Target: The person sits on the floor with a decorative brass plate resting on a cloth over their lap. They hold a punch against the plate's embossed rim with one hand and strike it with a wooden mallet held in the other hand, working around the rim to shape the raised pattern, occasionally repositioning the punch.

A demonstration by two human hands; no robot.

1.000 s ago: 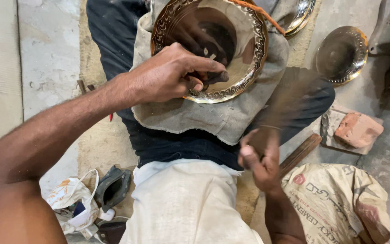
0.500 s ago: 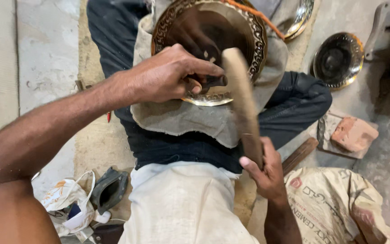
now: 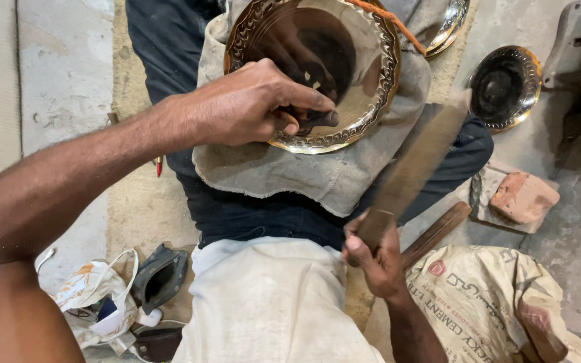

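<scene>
Left hand [image 3: 253,107] was clenched around a short dark metal punch [image 3: 317,119], its tip set against the inner face of a round, shiny brass plate with an embossed rim [image 3: 371,107]. The plate lay tilted on a grey folded cloth [image 3: 304,178] spread across the person's lap, over dark trousers [image 3: 250,215]. Right hand [image 3: 374,259] gripped the lower end of a long flat wooden bat [image 3: 415,165], raised and blurred beside the plate, well clear of the punch. Likely risks, as judged: a blow landing off the punch head would catch the knuckles wrapped close around it; the plate could skid on the loose cloth and take a stray mark; the punch tip might slip on the polished surface. Round about: a dark shallow metal dish [image 3: 506,86] on the grey floor to the right, a second bright plate [image 3: 452,27] partly tucked behind the first, a reddish brick [image 3: 522,196], a printed tan sack [image 3: 499,302], a wooden stick [image 3: 435,232] under the right wrist. An orange cord [image 3: 388,20] crossed the plate's upper rim, near the bat's swing.
</scene>
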